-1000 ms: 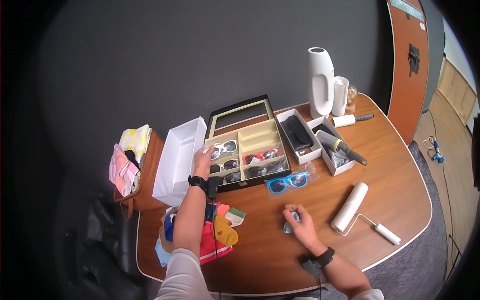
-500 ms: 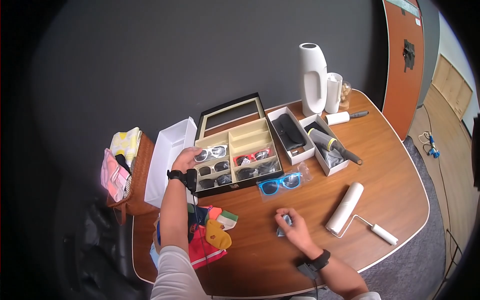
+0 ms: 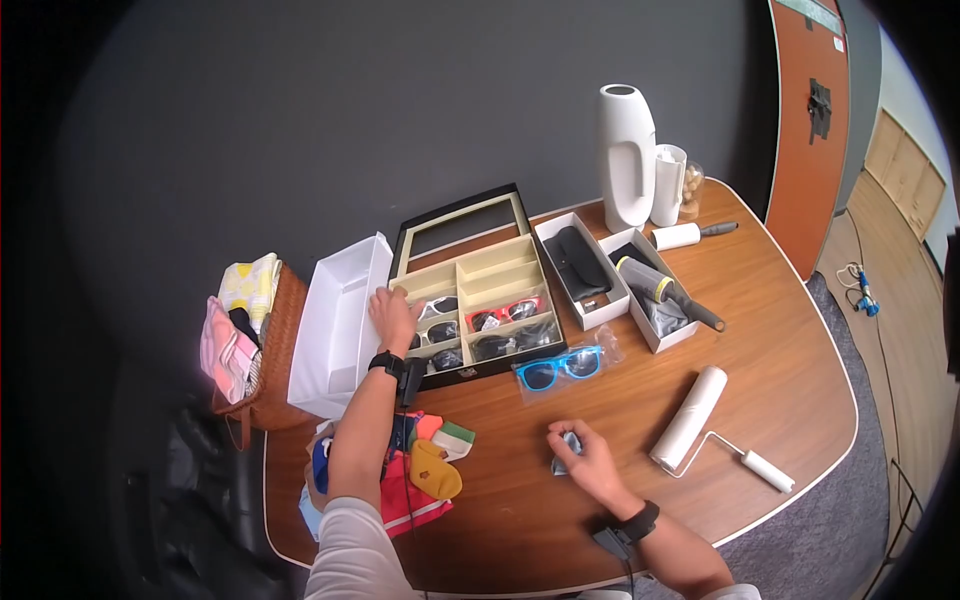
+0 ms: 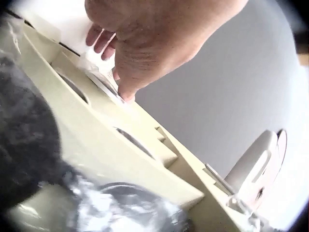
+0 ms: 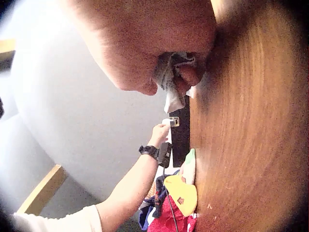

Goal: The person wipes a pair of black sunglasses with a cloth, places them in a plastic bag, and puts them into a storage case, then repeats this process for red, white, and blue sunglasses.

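My left hand (image 3: 396,322) is over the left column of the black display case (image 3: 470,372), its fingers near the left rim. It touches the plastic-wrapped white sunglasses (image 3: 440,306), covering their left part; in the left wrist view the thumb of the left hand (image 4: 154,43) rests at the edge of the wrapped glasses (image 4: 104,84). White and dark pairs lie in the compartments below. My right hand (image 3: 592,466) rests low over the table, fingers curled round a small grey-blue cloth (image 3: 560,462), which pokes out of the fist in the right wrist view.
Blue sunglasses (image 3: 560,370) lie before the case, red ones (image 3: 505,314) inside it. A white bin (image 3: 335,330) stands left, socks (image 3: 432,470) in front. Right are white boxes (image 3: 590,312), a paint roller (image 3: 768,468), a white roll (image 3: 690,418) and a tall vase (image 3: 626,160).
The left hand has shifted right and forward from the bin side, now covering part of the white sunglasses. The head view panned slightly. The right hand still holds the cloth.
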The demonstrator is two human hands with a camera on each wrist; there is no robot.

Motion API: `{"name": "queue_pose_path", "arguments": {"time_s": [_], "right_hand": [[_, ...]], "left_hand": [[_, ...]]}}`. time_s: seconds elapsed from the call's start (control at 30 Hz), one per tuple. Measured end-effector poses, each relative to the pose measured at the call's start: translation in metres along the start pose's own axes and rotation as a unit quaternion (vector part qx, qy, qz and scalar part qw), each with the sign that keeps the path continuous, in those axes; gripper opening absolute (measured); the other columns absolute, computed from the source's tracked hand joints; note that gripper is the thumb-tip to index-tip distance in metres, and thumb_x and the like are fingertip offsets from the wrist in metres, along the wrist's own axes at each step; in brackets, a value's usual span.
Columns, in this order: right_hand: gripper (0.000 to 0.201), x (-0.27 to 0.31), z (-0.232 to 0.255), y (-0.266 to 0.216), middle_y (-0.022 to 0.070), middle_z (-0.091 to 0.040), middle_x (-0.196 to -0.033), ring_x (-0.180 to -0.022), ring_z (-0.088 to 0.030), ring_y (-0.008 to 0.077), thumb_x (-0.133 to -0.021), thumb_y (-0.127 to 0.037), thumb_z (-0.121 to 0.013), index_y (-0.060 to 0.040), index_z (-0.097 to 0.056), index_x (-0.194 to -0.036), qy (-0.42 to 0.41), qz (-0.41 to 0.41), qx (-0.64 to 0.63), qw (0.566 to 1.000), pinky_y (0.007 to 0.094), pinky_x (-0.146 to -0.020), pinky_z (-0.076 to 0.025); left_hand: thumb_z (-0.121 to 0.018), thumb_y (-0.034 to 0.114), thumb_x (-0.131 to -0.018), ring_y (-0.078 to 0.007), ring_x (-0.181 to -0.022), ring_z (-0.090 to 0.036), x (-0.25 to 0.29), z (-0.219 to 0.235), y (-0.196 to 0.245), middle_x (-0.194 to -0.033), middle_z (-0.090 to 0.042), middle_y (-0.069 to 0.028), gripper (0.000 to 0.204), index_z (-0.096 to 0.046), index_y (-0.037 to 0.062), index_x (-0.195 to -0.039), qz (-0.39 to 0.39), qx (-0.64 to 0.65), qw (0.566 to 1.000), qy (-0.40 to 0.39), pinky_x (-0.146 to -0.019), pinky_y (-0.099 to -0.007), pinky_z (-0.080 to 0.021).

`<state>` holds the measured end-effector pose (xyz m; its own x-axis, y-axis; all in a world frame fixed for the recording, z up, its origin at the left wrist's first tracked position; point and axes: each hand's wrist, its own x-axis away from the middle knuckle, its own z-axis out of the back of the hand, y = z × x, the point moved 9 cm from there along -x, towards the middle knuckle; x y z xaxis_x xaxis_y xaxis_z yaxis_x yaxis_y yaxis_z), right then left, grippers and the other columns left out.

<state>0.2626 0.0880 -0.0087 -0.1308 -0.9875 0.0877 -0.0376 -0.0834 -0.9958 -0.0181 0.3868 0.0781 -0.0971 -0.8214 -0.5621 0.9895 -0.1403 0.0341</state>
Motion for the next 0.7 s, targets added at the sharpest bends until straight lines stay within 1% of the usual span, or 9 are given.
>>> {"name": "queue_pose_path", "arguments": {"time_s": [0.1,0.2,0.3,0.4,0.47,0.53,0.63,0.67,0.7], "right_hand": [[0.024,0.0,0.0,0.001,0.0044,-0.066,-0.082,-0.072,-0.058,0.009,-0.093,-0.021,-0.066,-0.0004,-0.065,-0.106,-0.004,-0.005,0.002,1.0,0.0265,-0.065,-0.049],[0.024,0.001,-0.001,-0.001,0.0041,-0.065,-0.08,-0.07,-0.057,0.0085,-0.094,-0.021,-0.065,-0.0003,-0.065,-0.106,-0.004,0.0,0.006,1.0,0.0261,-0.063,-0.049],[0.023,0.0,0.0,-0.002,0.004,-0.065,-0.078,-0.068,-0.057,0.0081,-0.094,-0.021,-0.065,-0.0006,-0.065,-0.105,-0.003,0.002,0.013,1.0,0.026,-0.062,-0.049],[0.023,0.001,-0.001,-0.001,0.0042,-0.064,-0.075,-0.066,-0.057,0.008,-0.094,-0.022,-0.065,-0.0009,-0.066,-0.103,-0.01,0.002,0.018,1.0,0.0261,-0.061,-0.049],[0.023,0.001,-0.002,0.0,0.0047,-0.065,-0.075,-0.066,-0.058,0.0085,-0.094,-0.022,-0.065,-0.001,-0.066,-0.103,-0.014,0.0,0.021,1.0,0.0265,-0.061,-0.049],[0.023,0.001,-0.001,0.0,0.0056,-0.065,-0.075,-0.067,-0.059,0.0096,-0.094,-0.022,-0.065,-0.001,-0.066,-0.102,-0.016,-0.008,0.028,0.999,0.0274,-0.062,-0.049],[0.024,0.001,-0.001,-0.003,0.0073,-0.067,-0.077,-0.068,-0.061,0.0114,-0.094,-0.023,-0.065,-0.0009,-0.066,-0.102,-0.008,0.014,0.036,0.999,0.0288,-0.064,-0.05],[0.024,0.002,-0.002,-0.003,0.0081,-0.067,-0.077,-0.068,-0.061,0.0121,-0.094,-0.023,-0.065,-0.0009,-0.066,-0.102,-0.009,0.011,0.039,0.999,0.0292,-0.064,-0.05],[0.024,0.002,-0.001,-0.005,0.0088,-0.067,-0.078,-0.068,-0.062,0.0128,-0.094,-0.024,-0.065,-0.0009,-0.066,-0.102,-0.01,0.008,0.043,0.999,0.0296,-0.065,-0.051]], "left_hand": [[-0.085,0.035,-0.069,-0.0354,-0.091,-0.06,-0.003,0.009,-0.003,-0.096,-0.063,-0.0147,0.039,-0.068,0.0047,-0.088,0.057,0.016,0.998,-0.034,-0.079,-0.0406,-0.05],[-0.086,0.034,-0.066,-0.032,-0.076,-0.065,-0.002,-0.035,-0.015,-0.081,-0.068,-0.0137,0.036,-0.068,0.0049,-0.077,0.094,0.098,0.96,-0.246,-0.071,-0.0383,-0.052],[-0.084,0.034,-0.067,-0.0328,-0.074,-0.069,-0.009,-0.046,-0.022,-0.076,-0.071,-0.0159,0.033,-0.071,0.0034,-0.068,0.07,0.13,0.961,-0.233,-0.07,-0.0416,-0.054],[-0.084,0.034,-0.067,-0.0325,-0.081,-0.07,-0.015,-0.062,-0.02,-0.082,-0.072,-0.0166,0.032,-0.075,0.0042,-0.074,0.045,0.082,0.96,-0.264,-0.075,-0.0403,-0.055],[-0.084,0.034,-0.067,-0.0326,-0.082,-0.07,-0.015,-0.072,-0.025,-0.084,-0.072,-0.017,0.033,-0.076,0.005,-0.079,0.049,0.063,0.959,-0.272,-0.076,-0.0401,-0.055],[-0.082,0.034,-0.069,-0.0335,-0.083,-0.07,-0.013,-0.067,-0.02,-0.085,-0.072,-0.0177,0.032,-0.076,0.0053,-0.082,0.048,0.064,0.959,-0.272,-0.077,-0.0406,-0.055],[-0.079,0.031,-0.072,-0.0347,-0.083,-0.07,-0.012,-0.046,-0.011,-0.086,-0.072,-0.0185,0.028,-0.076,0.0053,-0.082,0.102,0.045,0.968,-0.225,-0.076,-0.0414,-0.055],[-0.074,0.025,-0.078,-0.0353,-0.083,-0.068,-0.011,-0.028,0.002,-0.083,-0.07,-0.017,0.022,-0.074,0.0032,-0.08,0.076,0.032,0.98,-0.182,-0.076,-0.0428,-0.054],[-0.073,0.023,-0.079,-0.0354,-0.082,-0.067,-0.008,-0.011,0.026,-0.082,-0.069,-0.0165,0.02,-0.072,0.0028,-0.079,0.038,0.09,0.985,-0.143,-0.076,-0.0432,-0.053]]}}
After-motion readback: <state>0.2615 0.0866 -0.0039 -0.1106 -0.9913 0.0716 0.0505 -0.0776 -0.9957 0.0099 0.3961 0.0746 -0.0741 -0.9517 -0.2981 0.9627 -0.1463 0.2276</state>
